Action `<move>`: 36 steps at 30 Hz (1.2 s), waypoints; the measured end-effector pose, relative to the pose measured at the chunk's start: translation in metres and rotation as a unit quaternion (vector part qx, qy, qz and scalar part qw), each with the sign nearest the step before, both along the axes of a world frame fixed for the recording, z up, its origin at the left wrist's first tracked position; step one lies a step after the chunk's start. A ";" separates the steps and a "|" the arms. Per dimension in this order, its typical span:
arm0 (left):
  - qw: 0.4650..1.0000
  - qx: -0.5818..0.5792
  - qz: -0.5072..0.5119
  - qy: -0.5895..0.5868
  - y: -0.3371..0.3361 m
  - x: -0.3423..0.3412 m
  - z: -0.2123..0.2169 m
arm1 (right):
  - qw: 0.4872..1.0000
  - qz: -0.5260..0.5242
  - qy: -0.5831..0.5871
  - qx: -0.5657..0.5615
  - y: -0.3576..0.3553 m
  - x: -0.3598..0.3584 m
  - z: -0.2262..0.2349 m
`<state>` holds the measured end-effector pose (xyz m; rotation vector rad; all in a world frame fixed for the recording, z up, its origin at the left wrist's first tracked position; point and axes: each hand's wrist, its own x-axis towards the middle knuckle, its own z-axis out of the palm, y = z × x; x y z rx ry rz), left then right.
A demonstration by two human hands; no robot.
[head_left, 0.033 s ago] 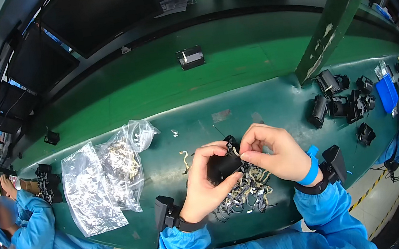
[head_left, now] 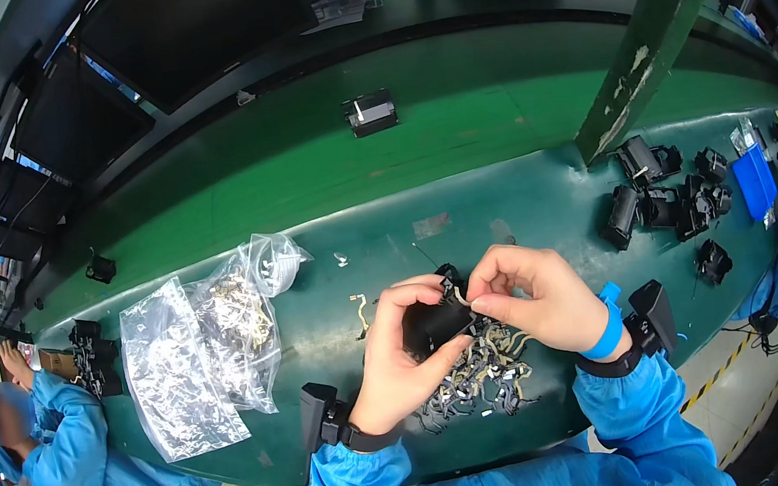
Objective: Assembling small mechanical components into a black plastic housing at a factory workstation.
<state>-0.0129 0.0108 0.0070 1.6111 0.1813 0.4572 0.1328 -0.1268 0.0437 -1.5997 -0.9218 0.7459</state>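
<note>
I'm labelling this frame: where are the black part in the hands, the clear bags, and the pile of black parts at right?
black part (head_left: 431, 324), head view, its body between the hands
clear bags (head_left: 181, 379), head view, the larger bag's middle
pile of black parts (head_left: 673, 201), head view, the pile's middle

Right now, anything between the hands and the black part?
Nothing visible. The left hand grips the black part from below, and the right hand pinches at its top edge, above the pile of metal clips.
</note>
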 end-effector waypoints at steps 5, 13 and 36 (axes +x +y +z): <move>1.000 0.002 -0.010 0.006 0.003 0.001 0.000 | 0.996 -0.005 0.082 -0.035 0.000 -0.001 -0.003; 0.928 -0.365 -0.076 -0.010 0.006 -0.001 0.001 | 0.879 -0.107 -0.433 0.167 0.015 -0.007 -0.016; 0.993 0.109 -0.029 0.030 0.006 0.003 0.004 | 0.978 0.020 0.208 0.009 -0.002 0.006 -0.014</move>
